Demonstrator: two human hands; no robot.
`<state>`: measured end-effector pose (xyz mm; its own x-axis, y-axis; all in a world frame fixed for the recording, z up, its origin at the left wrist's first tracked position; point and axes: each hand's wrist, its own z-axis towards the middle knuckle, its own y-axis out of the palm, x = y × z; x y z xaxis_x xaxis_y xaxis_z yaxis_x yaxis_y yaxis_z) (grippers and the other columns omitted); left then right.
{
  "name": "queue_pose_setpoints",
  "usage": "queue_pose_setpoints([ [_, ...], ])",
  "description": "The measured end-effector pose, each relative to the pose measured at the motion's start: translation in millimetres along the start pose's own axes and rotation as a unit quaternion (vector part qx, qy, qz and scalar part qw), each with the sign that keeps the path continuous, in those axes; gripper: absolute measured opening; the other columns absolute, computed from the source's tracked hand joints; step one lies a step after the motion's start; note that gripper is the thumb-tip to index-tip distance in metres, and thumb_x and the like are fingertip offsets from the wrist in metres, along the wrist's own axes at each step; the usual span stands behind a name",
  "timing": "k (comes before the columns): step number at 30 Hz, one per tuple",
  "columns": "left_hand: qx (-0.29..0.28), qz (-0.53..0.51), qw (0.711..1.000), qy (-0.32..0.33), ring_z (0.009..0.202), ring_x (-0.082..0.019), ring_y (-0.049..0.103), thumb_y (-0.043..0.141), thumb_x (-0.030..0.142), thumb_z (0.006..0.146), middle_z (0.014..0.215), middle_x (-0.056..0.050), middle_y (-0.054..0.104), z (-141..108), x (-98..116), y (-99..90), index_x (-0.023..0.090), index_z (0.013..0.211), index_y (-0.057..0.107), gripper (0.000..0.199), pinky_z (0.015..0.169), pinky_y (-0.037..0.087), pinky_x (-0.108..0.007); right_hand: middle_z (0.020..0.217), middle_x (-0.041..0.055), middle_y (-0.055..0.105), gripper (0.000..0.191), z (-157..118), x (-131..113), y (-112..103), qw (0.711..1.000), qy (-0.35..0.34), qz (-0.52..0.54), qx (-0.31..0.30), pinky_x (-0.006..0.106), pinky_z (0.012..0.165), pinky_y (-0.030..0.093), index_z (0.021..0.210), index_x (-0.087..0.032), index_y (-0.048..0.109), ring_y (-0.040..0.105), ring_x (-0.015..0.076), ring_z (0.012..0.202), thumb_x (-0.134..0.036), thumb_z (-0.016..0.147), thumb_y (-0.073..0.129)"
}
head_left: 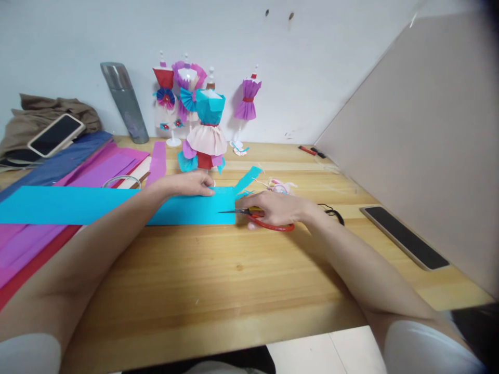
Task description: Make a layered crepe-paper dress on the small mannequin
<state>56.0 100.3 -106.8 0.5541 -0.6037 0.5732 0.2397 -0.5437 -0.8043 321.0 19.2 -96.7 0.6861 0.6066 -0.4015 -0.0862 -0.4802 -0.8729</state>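
A long strip of blue paper [187, 210] lies flat across the wooden table, its right end near the middle. My left hand [195, 183] rests on the strip's upper edge, fingers curled together; whether they pinch the paper is hard to make out. In my right hand [275, 208] are scissors [278, 227] with red handles, their blades pointing left over the paper's right end. A narrow blue paper piece [248, 179] sits just beyond that end. Behind my left hand stands a small dress form [210, 111] in a blue top and pale skirt.
More dress forms [248, 101] stand by the wall, near a grey bottle [127, 106]. Coloured paper sheets [35, 244] and a phone [56, 135] are at the left. Another phone [405, 236] lies at the right, beside a partition.
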Motion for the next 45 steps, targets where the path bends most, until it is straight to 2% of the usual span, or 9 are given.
queue_pose_setpoints([
  [12,-0.002,-0.018,1.000,0.001,0.060,-0.013,0.036,0.055,0.042,0.076,0.065,0.002,0.036,0.0,-1.0,0.4,0.021,0.062,0.039,0.030,0.057,0.028,-0.029,0.099,0.0056,0.073,0.022,2.6,2.2,3.5,0.999,-0.031,0.012,0.015,0.029,0.076,0.043,0.099,-0.020,0.067,0.066,0.0211,0.087,-0.040,0.090,0.066],
  [19,0.003,-0.018,1.000,-0.010,0.061,-0.013,0.035,0.056,0.041,0.076,0.067,0.002,0.036,0.7,-3.2,0.9,0.021,0.061,0.038,0.030,0.057,0.028,-0.029,0.095,0.0050,0.073,0.024,2.4,1.2,1.0,1.000,-0.006,0.001,0.001,0.028,0.074,0.042,0.100,-0.020,0.069,0.065,0.0202,0.083,-0.041,0.089,0.067],
  [29,0.000,-0.024,1.000,0.005,0.060,-0.013,0.034,0.057,0.040,0.076,0.065,0.003,0.034,1.2,-3.8,0.1,0.021,0.060,0.037,0.031,0.057,0.026,-0.029,0.103,0.0063,0.076,0.029,0.4,-3.0,-3.4,1.000,0.009,-0.014,-0.008,0.031,0.076,0.044,0.107,-0.022,0.071,0.068,0.0241,0.090,-0.045,0.090,0.065],
  [37,-0.001,-0.035,0.999,-0.004,0.061,-0.013,0.036,0.057,0.040,0.076,0.066,0.002,0.035,-1.0,0.7,-0.5,0.021,0.061,0.039,0.030,0.058,0.027,-0.029,0.129,0.0098,0.072,0.039,-1.9,4.6,-2.6,1.000,0.005,0.003,-0.009,0.034,0.092,0.049,0.121,-0.023,0.071,0.067,0.0296,0.116,-0.043,0.087,0.070],
  [42,-0.005,-0.034,0.999,-0.011,0.062,-0.013,0.036,0.057,0.041,0.077,0.067,0.002,0.034,-1.1,1.1,-0.7,0.021,0.062,0.039,0.031,0.059,0.027,-0.029,0.121,0.0096,0.074,0.034,-1.6,2.0,-3.3,1.000,0.008,-0.006,-0.019,0.034,0.087,0.049,0.116,-0.022,0.071,0.069,0.0281,0.106,-0.042,0.088,0.070],
  [45,-0.002,-0.035,0.999,-0.007,0.061,-0.013,0.035,0.056,0.041,0.076,0.066,0.002,0.034,0.0,-0.4,0.0,0.021,0.061,0.037,0.032,0.058,0.027,-0.029,0.124,0.0091,0.073,0.034,-1.9,0.5,-3.8,1.000,0.007,-0.001,-0.017,0.034,0.088,0.049,0.115,-0.022,0.071,0.068,0.0286,0.109,-0.043,0.089,0.069],
])
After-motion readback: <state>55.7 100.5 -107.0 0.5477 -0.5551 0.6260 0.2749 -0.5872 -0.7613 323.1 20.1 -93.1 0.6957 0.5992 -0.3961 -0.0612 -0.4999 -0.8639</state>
